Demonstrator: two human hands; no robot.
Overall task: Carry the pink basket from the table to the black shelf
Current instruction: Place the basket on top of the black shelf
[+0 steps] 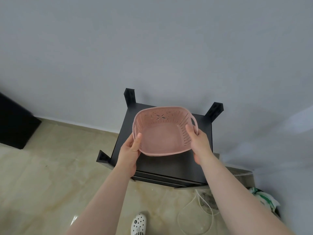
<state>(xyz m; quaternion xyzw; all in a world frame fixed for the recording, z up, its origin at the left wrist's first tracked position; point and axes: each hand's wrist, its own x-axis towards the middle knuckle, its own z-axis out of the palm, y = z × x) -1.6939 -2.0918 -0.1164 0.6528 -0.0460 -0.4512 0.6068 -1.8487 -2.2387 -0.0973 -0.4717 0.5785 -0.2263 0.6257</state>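
The pink basket (160, 138) is empty, perforated along its walls, with a loop handle on its right side. It is held over the top of the black shelf (171, 165), tilted with its opening toward me. My left hand (130, 150) grips its left rim, thumb inside the wall. My right hand (199, 143) grips the right rim beside the handle. Whether the basket's bottom touches the shelf top cannot be told. The shelf stands against a grey wall, with black corner posts rising at three visible corners.
Beige tiled floor lies to the left and in front. A dark piece of furniture (15, 122) stands at the far left. White cables (203, 207) and a green-and-white bag (264, 199) lie right of the shelf. My white shoe (138, 223) is at the bottom.
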